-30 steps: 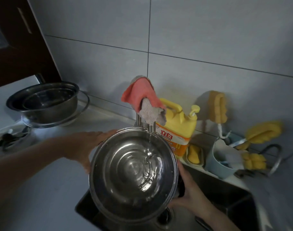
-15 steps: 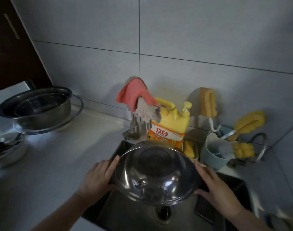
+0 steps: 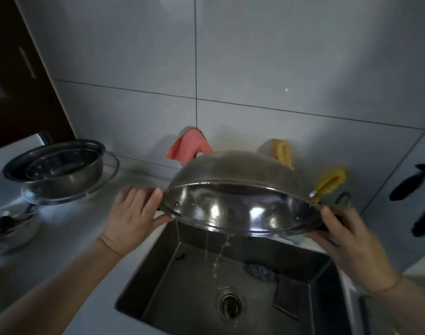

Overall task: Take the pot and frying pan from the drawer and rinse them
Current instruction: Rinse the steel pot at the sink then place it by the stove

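The wide, shallow stainless-steel pan [image 3: 240, 189] is held tipped nearly upside down above the dark rectangular sink [image 3: 194, 286], thin streams of water falling from its lower rim toward the drain; the left hand [image 3: 131, 213] and the right hand [image 3: 351, 245] each grip a dark side handle. Judged from this, one vessel's rinse is at the draining stage. The round steel pot [image 3: 59, 170] sits on the desk to the left (rinsed or not, cannot tell).
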`<state>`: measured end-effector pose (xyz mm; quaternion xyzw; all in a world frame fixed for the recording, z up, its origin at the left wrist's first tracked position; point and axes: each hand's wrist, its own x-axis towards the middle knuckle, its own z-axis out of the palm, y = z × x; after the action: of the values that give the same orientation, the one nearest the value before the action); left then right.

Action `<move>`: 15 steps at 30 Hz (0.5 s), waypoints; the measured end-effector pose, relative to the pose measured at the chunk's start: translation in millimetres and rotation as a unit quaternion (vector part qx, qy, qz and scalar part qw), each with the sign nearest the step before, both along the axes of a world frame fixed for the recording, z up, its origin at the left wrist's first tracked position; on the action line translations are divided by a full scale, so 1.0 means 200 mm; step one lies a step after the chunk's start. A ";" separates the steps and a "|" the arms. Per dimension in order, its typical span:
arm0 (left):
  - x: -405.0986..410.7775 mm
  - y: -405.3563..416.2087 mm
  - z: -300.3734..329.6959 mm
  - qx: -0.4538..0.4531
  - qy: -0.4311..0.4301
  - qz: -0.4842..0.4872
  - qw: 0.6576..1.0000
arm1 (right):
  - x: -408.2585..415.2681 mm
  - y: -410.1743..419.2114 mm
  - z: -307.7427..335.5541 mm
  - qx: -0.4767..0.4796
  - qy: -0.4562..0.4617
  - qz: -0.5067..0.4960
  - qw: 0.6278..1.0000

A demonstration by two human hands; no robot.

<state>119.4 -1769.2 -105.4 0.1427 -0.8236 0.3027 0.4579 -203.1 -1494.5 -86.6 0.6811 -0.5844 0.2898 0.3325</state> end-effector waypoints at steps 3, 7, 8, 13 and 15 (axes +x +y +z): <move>0.00 -0.01 0.16 -0.036 0.029 0.007 0.999 | 0.02 0.00 0.15 -0.038 0.028 -0.010 0.999; 0.02 -0.02 0.31 -0.079 0.055 0.007 0.995 | 0.04 0.00 0.29 -0.077 0.064 -0.013 0.995; 0.02 -0.02 0.34 -0.083 0.063 0.007 0.995 | 0.04 0.00 0.32 -0.086 0.067 -0.016 0.994; 0.04 -0.02 0.47 -0.111 0.073 -0.004 0.991 | 0.05 -0.01 0.44 -0.113 0.089 -0.006 0.989; 0.05 -0.03 0.51 -0.115 0.075 0.002 0.991 | 0.06 -0.02 0.48 -0.117 0.100 -0.005 0.988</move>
<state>129.8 -1775.6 -3.4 0.1134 -0.7463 0.3845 0.5314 -191.3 -1497.5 8.8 0.6602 -0.5132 0.2851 0.4684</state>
